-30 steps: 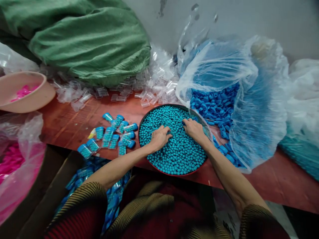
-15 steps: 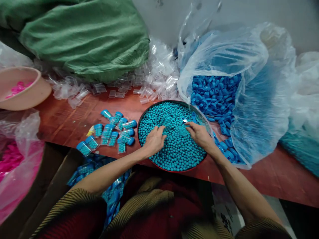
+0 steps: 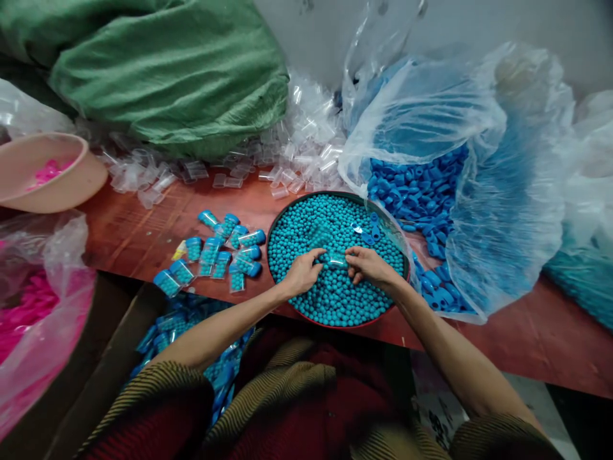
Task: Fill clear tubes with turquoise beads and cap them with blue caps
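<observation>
A round tray (image 3: 405,271) full of small turquoise balls (image 3: 345,297) stands in front of me. Just above the balls, a small clear plastic container (image 3: 336,259) lies sideways between my hands. My right hand (image 3: 370,266) pinches its right end between thumb and fingers. The thumb and fingers of my left hand (image 3: 303,272) are closed at its left end. How full the container is cannot be made out. Several loose blue caps (image 3: 373,225) rest on the balls at the tray's back right, beside a clear glinting piece (image 3: 356,227).
Filled containers with blue caps (image 3: 209,252) lie left of the tray. Empty clear containers (image 3: 306,160) are heaped behind it, near a green cloth sack (image 3: 172,70). A plastic bag (image 3: 502,191) of blue caps spills at right. A pink basin (image 3: 57,191) stands far left.
My hands were apart over the balls; they have come together around the clear container. Blue caps now lie at the tray's back right, where none showed a second ago.
</observation>
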Demonstrator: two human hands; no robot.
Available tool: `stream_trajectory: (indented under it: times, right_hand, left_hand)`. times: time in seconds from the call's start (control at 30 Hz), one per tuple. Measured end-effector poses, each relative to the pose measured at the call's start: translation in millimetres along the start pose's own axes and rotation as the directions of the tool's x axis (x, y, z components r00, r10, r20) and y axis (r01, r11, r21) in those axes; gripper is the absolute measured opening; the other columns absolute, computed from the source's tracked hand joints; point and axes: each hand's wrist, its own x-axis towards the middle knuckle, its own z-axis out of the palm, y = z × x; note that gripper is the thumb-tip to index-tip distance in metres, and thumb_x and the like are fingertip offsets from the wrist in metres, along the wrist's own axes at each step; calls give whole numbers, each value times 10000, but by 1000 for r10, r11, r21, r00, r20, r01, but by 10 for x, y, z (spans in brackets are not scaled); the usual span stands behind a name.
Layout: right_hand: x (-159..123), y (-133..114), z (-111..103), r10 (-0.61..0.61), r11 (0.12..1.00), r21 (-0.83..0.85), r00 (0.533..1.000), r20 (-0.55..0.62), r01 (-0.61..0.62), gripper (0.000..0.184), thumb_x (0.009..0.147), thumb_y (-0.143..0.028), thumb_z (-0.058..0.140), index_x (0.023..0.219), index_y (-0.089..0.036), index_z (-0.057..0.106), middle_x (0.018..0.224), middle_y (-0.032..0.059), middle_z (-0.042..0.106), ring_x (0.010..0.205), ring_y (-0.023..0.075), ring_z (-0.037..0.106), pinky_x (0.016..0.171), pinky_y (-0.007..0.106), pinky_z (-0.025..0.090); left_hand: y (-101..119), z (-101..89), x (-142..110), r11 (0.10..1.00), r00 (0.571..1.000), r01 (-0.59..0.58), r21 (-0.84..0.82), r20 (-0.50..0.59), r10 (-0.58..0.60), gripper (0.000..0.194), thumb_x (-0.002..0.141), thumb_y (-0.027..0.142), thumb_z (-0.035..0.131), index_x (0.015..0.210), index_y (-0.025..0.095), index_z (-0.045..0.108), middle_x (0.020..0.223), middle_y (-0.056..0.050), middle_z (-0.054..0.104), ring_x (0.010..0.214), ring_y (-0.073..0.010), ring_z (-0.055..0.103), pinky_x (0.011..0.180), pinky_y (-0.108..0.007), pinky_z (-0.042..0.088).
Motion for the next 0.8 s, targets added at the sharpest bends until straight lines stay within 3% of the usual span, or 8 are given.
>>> stream_trajectory:
  times: [0.17,0.3,0.37,0.43,0.53,0.67,0.8]
  right_hand:
    - [-91,2,-152,-46,988,-150,996,-73,35,102,839,-136,466,911,-178,527,437,-76,517,372,94,504,365,180,443]
    - [-127,-3,-109,-175,871,-485,972,-154,80,97,833,-159,495,880,-194,572,419,-84,481,346,91,486,365,180,393]
    - [-98,-10,-35,-193,841,-533,971,-142,89,87,833,-166,499,861,-195,576,414,-80,472,352,95,492,371,184,392]
    - [-43,-9,25,-115,895,-441,988,-98,61,98,841,-158,476,879,-191,560,408,-81,472,350,103,493,371,193,413]
    - [30,21,33,7,991,-133,1000,6,-6,86,846,-150,465,898,-191,520,414,-88,475,356,94,486,373,187,452]
    - [44,80,-26,-52,967,253,983,179,5,134,793,-214,597,888,-197,504,516,-81,526,407,71,509,376,168,483]
    - [34,99,9,-115,929,370,943,311,-9,222,739,-277,681,866,-190,521,593,-62,571,422,61,515,366,163,487]
  left_hand:
    - [51,39,5,998,999,42,36,6,-42,475,777,61,421,1227,112,566,1155,-91,661,1075,-217,607,990,-359,453]
    - [53,107,10,996,998,64,54,8,-65,572,734,10,388,1283,97,523,1185,-108,647,1111,-233,593,1001,-378,449]
    - [25,122,12,997,997,77,11,10,-77,592,714,5,393,1288,81,514,1220,-123,625,1142,-240,575,1025,-388,429]
    - [-8,107,11,992,996,88,-88,13,-87,603,697,0,394,1283,81,511,1258,-125,599,1171,-232,555,1047,-392,407]
    - [-29,28,-3,950,997,83,-300,15,-82,614,713,27,418,1319,111,460,1277,-122,578,1167,-220,550,995,-385,447]
    - [44,-71,-23,894,1000,-10,-448,10,16,560,741,126,525,1298,141,473,1263,-109,568,1068,-206,574,923,-351,470]
    - [160,-45,5,857,997,-60,-512,12,77,425,747,229,594,1165,160,571,1009,-41,641,815,-134,587,809,-283,478]
